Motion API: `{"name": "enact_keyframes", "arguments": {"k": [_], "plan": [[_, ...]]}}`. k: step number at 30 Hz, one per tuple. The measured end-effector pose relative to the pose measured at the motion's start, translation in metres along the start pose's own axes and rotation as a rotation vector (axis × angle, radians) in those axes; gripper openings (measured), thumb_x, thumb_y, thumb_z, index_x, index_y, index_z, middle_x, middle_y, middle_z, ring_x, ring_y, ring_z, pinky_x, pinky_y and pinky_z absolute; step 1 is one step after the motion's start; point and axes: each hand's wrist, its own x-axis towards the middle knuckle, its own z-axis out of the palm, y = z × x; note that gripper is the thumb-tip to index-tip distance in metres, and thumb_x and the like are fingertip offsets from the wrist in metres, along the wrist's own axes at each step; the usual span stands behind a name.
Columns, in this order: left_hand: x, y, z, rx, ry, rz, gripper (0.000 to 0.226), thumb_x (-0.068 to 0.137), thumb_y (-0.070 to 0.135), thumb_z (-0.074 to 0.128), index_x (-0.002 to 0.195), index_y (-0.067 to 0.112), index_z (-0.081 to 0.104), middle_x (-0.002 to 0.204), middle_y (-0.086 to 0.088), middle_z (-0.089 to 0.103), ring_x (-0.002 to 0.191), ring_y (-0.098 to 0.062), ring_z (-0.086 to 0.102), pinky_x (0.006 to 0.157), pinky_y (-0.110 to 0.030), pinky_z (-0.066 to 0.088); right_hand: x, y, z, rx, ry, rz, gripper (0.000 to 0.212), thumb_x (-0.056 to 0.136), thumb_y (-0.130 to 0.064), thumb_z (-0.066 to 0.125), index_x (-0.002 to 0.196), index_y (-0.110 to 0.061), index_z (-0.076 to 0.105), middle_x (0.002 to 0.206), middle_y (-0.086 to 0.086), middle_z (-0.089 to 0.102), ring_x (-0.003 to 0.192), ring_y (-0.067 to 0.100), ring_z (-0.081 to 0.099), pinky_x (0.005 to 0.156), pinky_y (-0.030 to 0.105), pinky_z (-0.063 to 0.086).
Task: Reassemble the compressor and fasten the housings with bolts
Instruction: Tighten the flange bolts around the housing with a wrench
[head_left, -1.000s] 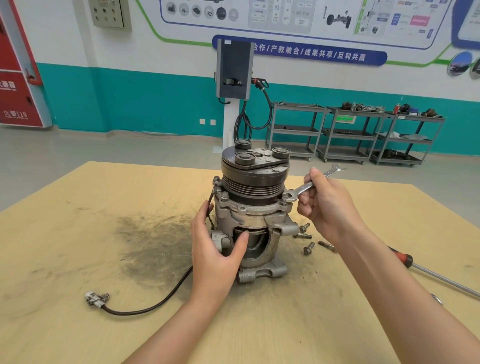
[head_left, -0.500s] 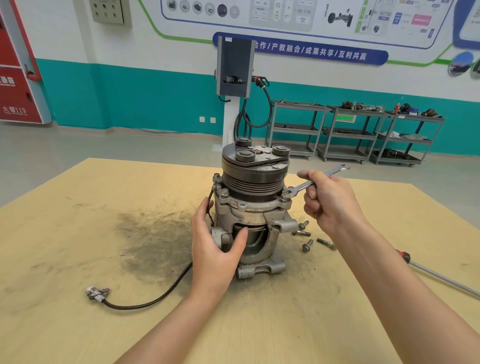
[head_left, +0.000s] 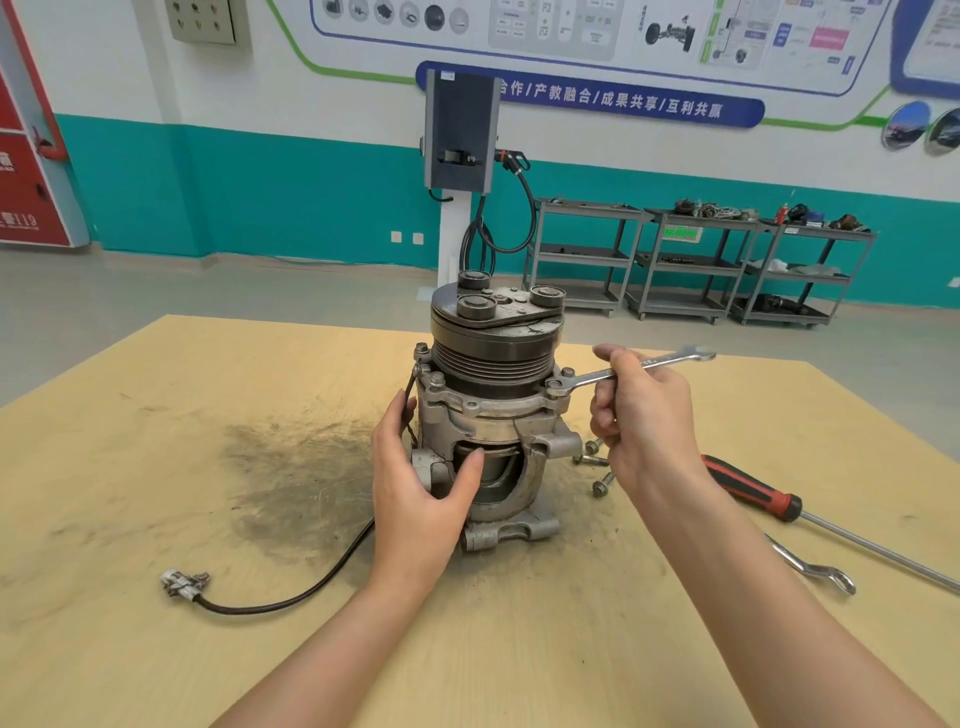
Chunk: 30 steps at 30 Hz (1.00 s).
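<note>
Wrapped around the left side of the compressor (head_left: 488, 415), the left hand (head_left: 421, 488) is seen with its fingers behind the housing and its thumb pressed against the opening in the front of the body, so the unit is gripped and steadied. Further left on the wooden table (head_left: 156, 415), a black cable (head_left: 291, 597) is laid out from the base of the unit and is ended by a small connector (head_left: 182, 582), near a dark smudge (head_left: 301, 478) of grime on the board. The compressor is stood upright at the middle of the table, pulley end up, with the clutch plate (head_left: 498, 306) on top and the ribbed pulley beneath it. At the upper right of the flange, a bolt head (head_left: 555, 387) is covered by the ring end of a wrench (head_left: 623, 370). The shank of that wrench is closed in the right hand (head_left: 644, 415), fingers curled over it, with the open end left projecting to the right. Just right of the housing, several loose bolts (head_left: 597, 467) are scattered on the table. Further right, a red-handled screwdriver (head_left: 748, 488) is laid diagonally, and a second wrench (head_left: 815, 569) is placed beside its shaft, partly hidden by the right forearm.
</note>
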Motion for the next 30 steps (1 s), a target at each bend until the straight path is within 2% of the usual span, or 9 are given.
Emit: {"name": "enact_keyframes", "arguments": {"k": [3,7,10,14,17,19,22,24,30], "plan": [[0.0,0.0,0.0,-0.003,-0.001,-0.006,0.084,0.081,0.026,0.078,0.149,0.025,0.029,0.146,0.009,0.043,0.137,-0.002,0.038,0.116,-0.038,0.034,-0.009,0.01,-0.003,0.066,0.002,-0.033,0.022,0.103,-0.016,0.043,0.092,-0.013,0.062,0.044,-0.006,0.044,0.036,0.008,0.034,0.037,0.019,0.026],[0.001,0.0,0.001,-0.006,0.002,-0.006,0.084,0.081,0.025,0.079,0.148,0.029,0.028,0.145,0.009,0.044,0.136,-0.001,0.039,0.116,-0.037,0.035,-0.028,0.027,-0.009,0.129,0.007,-0.265,0.024,0.103,-0.028,0.044,0.089,-0.013,0.056,0.048,-0.005,0.046,0.042,0.009,0.038,0.042,0.018,0.033],[0.0,-0.001,0.001,-0.003,0.005,-0.003,0.084,0.081,0.023,0.079,0.149,0.028,0.029,0.144,0.008,0.044,0.136,-0.002,0.039,0.115,-0.037,0.035,-0.038,0.035,-0.011,0.09,-0.015,-0.435,0.023,0.095,-0.035,0.049,0.088,-0.014,0.051,0.052,-0.004,0.045,0.047,0.011,0.04,0.046,0.02,0.036],[0.001,-0.001,0.001,0.001,0.005,-0.002,0.084,0.081,0.024,0.079,0.149,0.03,0.029,0.144,0.009,0.044,0.136,-0.002,0.039,0.115,-0.038,0.036,-0.043,0.039,-0.015,-0.145,-0.023,-0.741,0.011,0.098,-0.025,0.053,0.087,-0.026,0.049,0.06,-0.008,0.051,0.053,0.009,0.047,0.054,0.018,0.039],[0.0,-0.001,0.001,0.008,0.01,0.005,0.084,0.081,0.024,0.079,0.148,0.032,0.028,0.145,0.01,0.043,0.136,-0.001,0.038,0.116,-0.038,0.035,-0.048,0.043,-0.012,-0.379,-0.052,-0.901,0.008,0.098,-0.036,0.047,0.093,-0.031,0.049,0.074,-0.016,0.052,0.06,0.001,0.053,0.056,0.018,0.044],[0.0,-0.001,0.001,0.011,0.012,0.006,0.084,0.081,0.026,0.079,0.148,0.032,0.028,0.145,0.01,0.043,0.136,-0.001,0.039,0.115,-0.038,0.036,-0.051,0.045,-0.009,-0.527,-0.038,-1.031,0.019,0.102,-0.043,0.041,0.098,-0.026,0.048,0.076,-0.018,0.054,0.058,0.002,0.052,0.049,0.023,0.046],[0.0,-0.001,0.0,0.004,0.008,0.007,0.083,0.082,0.029,0.079,0.147,0.034,0.029,0.145,0.009,0.044,0.137,-0.004,0.039,0.115,-0.04,0.036,-0.052,0.041,-0.006,-0.722,-0.001,-1.22,0.013,0.102,-0.032,0.043,0.096,-0.021,0.047,0.069,-0.001,0.063,0.053,0.014,0.058,0.04,0.032,0.046],[0.001,-0.001,0.001,0.006,0.006,0.01,0.082,0.082,0.026,0.079,0.146,0.036,0.029,0.145,0.009,0.044,0.137,-0.004,0.039,0.115,-0.039,0.037,-0.051,0.038,-0.007,-0.757,-0.024,-1.257,0.014,0.102,-0.031,0.043,0.096,-0.02,0.047,0.069,0.003,0.063,0.053,0.017,0.059,0.041,0.035,0.045],[0.001,-0.002,0.001,0.004,0.012,0.007,0.084,0.081,0.023,0.08,0.147,0.031,0.03,0.143,0.01,0.045,0.135,-0.001,0.04,0.114,-0.036,0.037,-0.051,0.036,-0.012,-0.702,-0.099,-1.235,0.02,0.103,-0.034,0.043,0.101,-0.017,0.054,0.078,0.001,0.065,0.065,0.011,0.062,0.049,0.029,0.049]]}}
